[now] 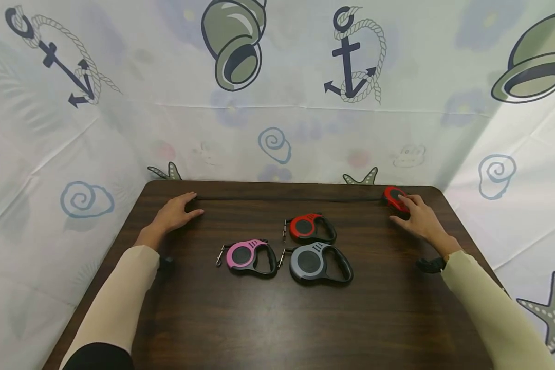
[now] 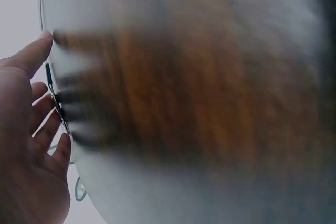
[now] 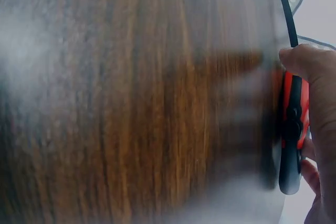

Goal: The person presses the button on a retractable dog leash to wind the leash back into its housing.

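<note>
A red and black retractable dog leash [image 1: 392, 194] lies at the table's back right. Its dark strap [image 1: 291, 199] runs drawn out along the back edge towards my left hand [image 1: 172, 215]. In the left wrist view, a metal clip [image 2: 59, 106] at the strap's end lies by the fingertips, with thumb and fingers spread apart. My right hand [image 1: 418, 217] rests on the red leash's casing, fingers extended, thumb apart. The right wrist view shows the leash's black edge [image 3: 291, 124] beside the thumb; the other fingers are partly hidden.
Mid-table lie another red leash [image 1: 303, 226], a pink leash [image 1: 241, 254] and a grey leash [image 1: 308, 261], close together. The brown wooden table [image 1: 268, 329] meets a patterned white cloth [image 1: 213, 128] behind and at the sides.
</note>
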Tool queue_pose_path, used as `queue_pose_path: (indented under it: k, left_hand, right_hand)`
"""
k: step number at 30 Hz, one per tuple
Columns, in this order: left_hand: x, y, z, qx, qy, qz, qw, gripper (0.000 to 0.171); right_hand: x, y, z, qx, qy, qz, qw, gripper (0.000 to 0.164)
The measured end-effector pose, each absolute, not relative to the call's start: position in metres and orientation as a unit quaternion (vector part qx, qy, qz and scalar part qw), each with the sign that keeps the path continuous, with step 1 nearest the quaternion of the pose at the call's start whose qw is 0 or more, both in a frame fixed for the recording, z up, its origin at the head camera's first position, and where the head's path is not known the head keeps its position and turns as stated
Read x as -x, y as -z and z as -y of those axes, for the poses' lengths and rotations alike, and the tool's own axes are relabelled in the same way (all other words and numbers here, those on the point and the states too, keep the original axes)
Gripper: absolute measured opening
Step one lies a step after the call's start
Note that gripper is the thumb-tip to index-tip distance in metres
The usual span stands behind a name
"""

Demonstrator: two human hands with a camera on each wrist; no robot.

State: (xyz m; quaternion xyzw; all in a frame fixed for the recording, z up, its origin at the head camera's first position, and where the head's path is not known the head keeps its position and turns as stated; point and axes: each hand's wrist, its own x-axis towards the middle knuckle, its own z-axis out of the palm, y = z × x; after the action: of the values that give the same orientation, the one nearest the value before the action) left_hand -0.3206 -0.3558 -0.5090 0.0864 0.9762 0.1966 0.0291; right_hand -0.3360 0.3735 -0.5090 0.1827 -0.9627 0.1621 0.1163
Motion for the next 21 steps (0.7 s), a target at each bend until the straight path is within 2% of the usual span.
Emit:
queue_pose_path:
  k: [12,21]
  left_hand:
    - [0.311,0.506,0.364,-0.078,-0.192,-0.978,-0.011,0.058]
    - [0.317,0.506,0.362,-0.086,-0.172,-0.981,-0.022,0.055]
  right_hand:
    - [0.332,0.512,-0.382,-0.192,-0.156,0.961,0.122,0.076]
    - [0.330,0.514,-0.386,-0.200,-0.154,0.960,0.121,0.077]
